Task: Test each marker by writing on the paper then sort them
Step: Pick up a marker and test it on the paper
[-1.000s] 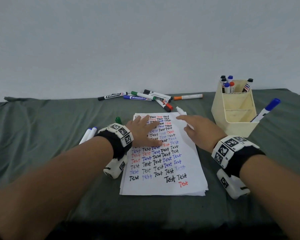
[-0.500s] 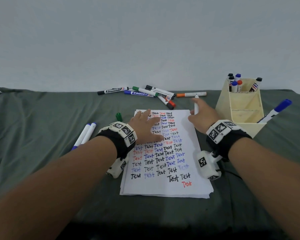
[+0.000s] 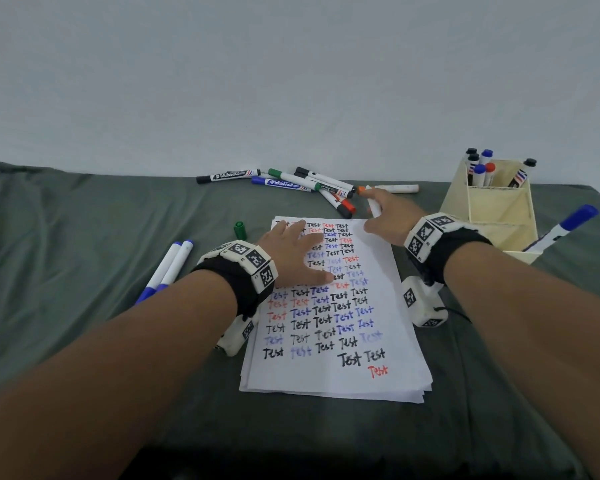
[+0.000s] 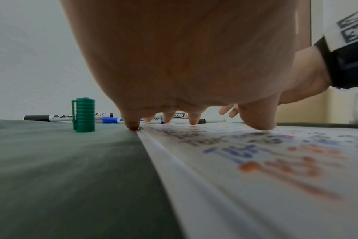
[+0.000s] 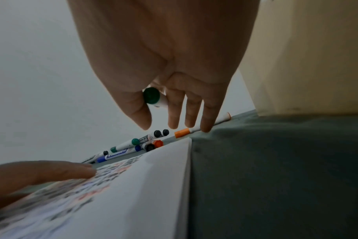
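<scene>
My left hand (image 3: 298, 251) lies flat with spread fingers on the upper part of the paper (image 3: 343, 341), a stack covered in "Test" words. Beyond the paper's far right corner, my right hand (image 3: 385, 213) pinches an uncapped white marker (image 3: 373, 206) between thumb and forefinger; its green end (image 5: 151, 96) shows in the right wrist view. The other fingers hang straight just over an orange-capped marker (image 5: 182, 133). A green cap (image 3: 239, 230) stands upright left of the paper. A pile of markers (image 3: 309, 183) lies at the back.
A cream organizer (image 3: 499, 220) stands at the right, with several markers in its back compartment and a blue marker (image 3: 565, 226) leaning in the front one. Two blue markers (image 3: 168, 268) lie left of my left wrist. A grey-green cloth (image 3: 84, 237) covers the table.
My right hand has moved from above the paper's upper right part away from me to the marker pile, carrying the white marker. My left hand has stayed on the paper.
</scene>
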The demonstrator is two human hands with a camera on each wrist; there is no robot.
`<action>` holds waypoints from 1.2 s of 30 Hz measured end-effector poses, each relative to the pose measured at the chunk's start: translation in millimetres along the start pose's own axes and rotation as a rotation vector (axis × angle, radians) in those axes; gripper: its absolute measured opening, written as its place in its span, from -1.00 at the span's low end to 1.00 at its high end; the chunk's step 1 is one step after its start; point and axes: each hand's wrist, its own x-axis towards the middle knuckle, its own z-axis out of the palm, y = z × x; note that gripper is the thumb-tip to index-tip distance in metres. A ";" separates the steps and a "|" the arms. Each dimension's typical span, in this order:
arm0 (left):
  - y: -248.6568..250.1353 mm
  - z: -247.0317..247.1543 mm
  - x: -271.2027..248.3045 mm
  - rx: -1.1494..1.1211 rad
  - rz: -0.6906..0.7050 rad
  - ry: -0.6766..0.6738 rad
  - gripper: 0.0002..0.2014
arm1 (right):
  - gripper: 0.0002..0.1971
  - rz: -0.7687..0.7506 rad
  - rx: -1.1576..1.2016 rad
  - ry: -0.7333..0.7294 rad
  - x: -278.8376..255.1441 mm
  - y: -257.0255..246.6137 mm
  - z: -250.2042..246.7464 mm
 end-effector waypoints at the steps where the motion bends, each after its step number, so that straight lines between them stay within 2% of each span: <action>1: 0.3 -0.1 0.6 0.002 -0.001 -0.001 -0.03 | -0.30 -0.008 -0.022 -0.016 1.7 -0.8 1.1; 11: 0.9 -2.2 1.4 0.004 -0.013 0.005 0.02 | -0.27 -0.026 -0.041 -0.010 0.3 -1.5 -0.4; 19: 1.5 -4.2 -0.7 0.038 -0.008 -0.005 -0.11 | -0.23 -0.050 -0.020 -0.091 -0.2 2.6 -2.8; 21: 1.9 -4.2 -0.7 0.047 -0.003 -0.010 -0.12 | -0.25 -0.072 -0.008 -0.070 0.4 2.2 -2.7; 23: 1.9 -3.9 -0.1 0.050 0.003 -0.013 -0.12 | -0.36 -0.116 0.028 0.042 1.5 -0.1 -2.3; 26: 1.5 -3.2 1.1 0.061 0.013 -0.010 -0.12 | -0.70 -0.173 0.279 0.306 1.3 -6.5 -5.8; 29: 1.3 -2.7 2.4 0.071 0.014 -0.021 -0.12 | -0.92 -0.193 0.681 0.443 0.1 -14.6 -10.1; 32: 1.3 -2.3 3.2 0.074 0.015 -0.028 -0.14 | -0.90 -0.085 0.967 0.454 3.5 -19.4 -7.5; 34: 0.8 -1.7 3.7 0.070 0.016 -0.028 -0.15 | -0.87 0.020 1.164 0.392 5.8 -19.0 -3.2; 36: 0.3 -1.4 3.8 0.069 0.016 -0.034 -0.15 | -0.93 0.096 1.353 0.313 6.1 -15.5 1.7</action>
